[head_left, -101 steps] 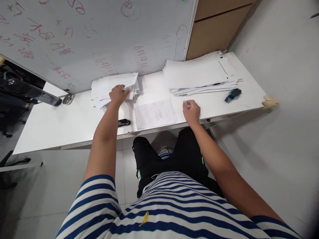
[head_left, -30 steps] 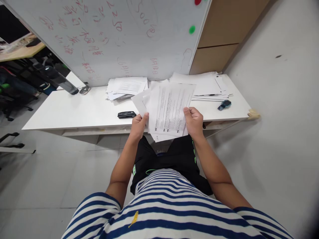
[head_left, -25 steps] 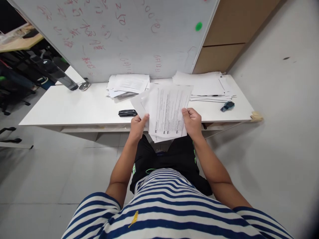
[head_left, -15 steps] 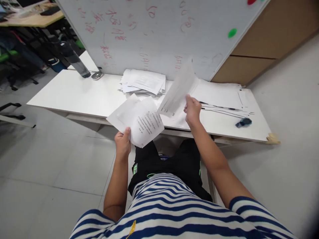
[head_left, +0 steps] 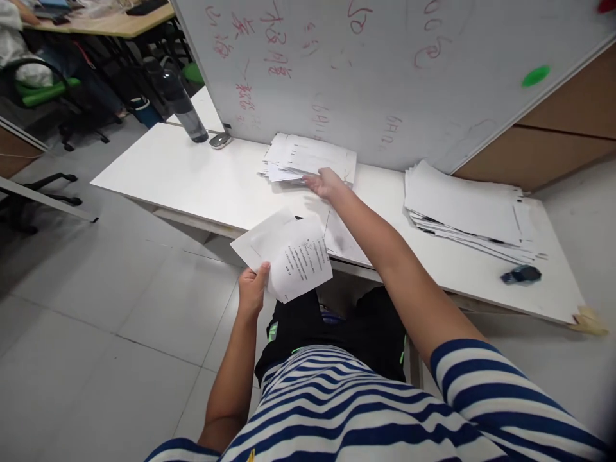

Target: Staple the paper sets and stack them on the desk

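My left hand (head_left: 253, 289) pinches a few printed white sheets (head_left: 303, 260), thumb on top, held in front of the table's near edge. The uppermost sheet carries lines of black text. My right hand (head_left: 325, 183) reaches across to the stack of papers (head_left: 312, 153) at the middle back of the table. Its fingers stretch left along the front edge of that stack, loosely extended, with no sheet plainly gripped. Below the right forearm lies another sheet (head_left: 344, 234), partly covered by the arm.
A larger paper pile (head_left: 466, 199) lies at the right of the white table (head_left: 158, 170), near a dark blue object (head_left: 521, 274). A bottle (head_left: 185, 112) and a computer mouse (head_left: 220, 140) stand at the left. Behind rises a whiteboard (head_left: 308, 70). A green chair (head_left: 43, 93) is farther off.
My right hand has moved left and away from me, from a lifted sheet to the middle stack, whose top sheet looks different. My left hand keeps its sheets. The view has shifted left.
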The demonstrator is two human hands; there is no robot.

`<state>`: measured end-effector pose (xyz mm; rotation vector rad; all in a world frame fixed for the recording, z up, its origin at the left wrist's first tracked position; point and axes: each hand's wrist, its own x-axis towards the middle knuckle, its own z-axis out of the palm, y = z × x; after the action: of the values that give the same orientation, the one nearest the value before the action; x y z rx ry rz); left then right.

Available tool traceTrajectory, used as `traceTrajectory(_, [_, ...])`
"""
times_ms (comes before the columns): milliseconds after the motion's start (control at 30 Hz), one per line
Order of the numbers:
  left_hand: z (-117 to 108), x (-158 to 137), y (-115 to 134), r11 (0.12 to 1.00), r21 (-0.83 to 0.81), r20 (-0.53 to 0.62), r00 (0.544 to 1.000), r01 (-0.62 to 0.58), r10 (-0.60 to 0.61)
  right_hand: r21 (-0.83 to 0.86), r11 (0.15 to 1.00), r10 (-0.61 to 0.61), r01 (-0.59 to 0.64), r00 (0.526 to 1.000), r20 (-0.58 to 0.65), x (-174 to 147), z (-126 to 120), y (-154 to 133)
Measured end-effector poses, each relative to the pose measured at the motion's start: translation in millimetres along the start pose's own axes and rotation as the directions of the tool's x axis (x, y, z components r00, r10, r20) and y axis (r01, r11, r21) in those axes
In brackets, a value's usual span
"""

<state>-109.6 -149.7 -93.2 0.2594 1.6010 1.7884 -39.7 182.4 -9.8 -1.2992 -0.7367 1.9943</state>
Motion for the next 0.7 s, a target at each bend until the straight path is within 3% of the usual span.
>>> traceTrajectory(67, [-3,3,2,1.000,-0.005,0.005,1.000,-0.017,0.017,-0.134,0.990,-0.035,0.049,0.994,0.100,-16,-17,1])
traceTrajectory(100, [-4,4,3,1.000,-0.008,0.017,1.000,-0.024,0.025,-0.197,0.971,-0.105,0.133,0.984,0.146,-30,-32,4])
traceTrajectory(200, [0,8,2,0.999,0.004,0.077,0.996,-0.036,0.036,-0.299,0.849,-0.360,0.436,0.891,0.277,-89,-92,30])
traceTrajectory(267, [8,8,-1,0.999,0.027,0.133,0.990,-0.039,0.035,-0.302,0.809,-0.351,0.503,0.828,0.438,-134,-135,63])
traceTrajectory(300, [15,7,-3,0.998,0.039,0.168,0.985,-0.041,0.034,-0.309,0.813,-0.315,0.494,0.819,0.479,-154,-154,82])
traceTrajectory(400, [41,-4,-6,0.994,0.082,0.281,0.959,-0.066,0.041,-0.360,0.827,-0.248,0.431,0.856,0.454,-193,-194,130])
traceTrajectory(467, [62,-15,-3,0.982,0.134,0.362,0.929,-0.130,0.073,-0.383,0.819,-0.296,0.427,0.886,0.356,-204,-206,142])
traceTrajectory(567, [97,-31,17,0.937,0.162,0.519,0.834,-0.310,0.186,-0.410,0.737,-0.479,0.537,0.843,0.245,-212,-213,122])
traceTrajectory(700, [149,-33,64,0.848,0.031,0.601,0.688,-0.529,0.407,-0.525,0.481,-0.767,0.702,0.627,0.135,-224,-214,57])
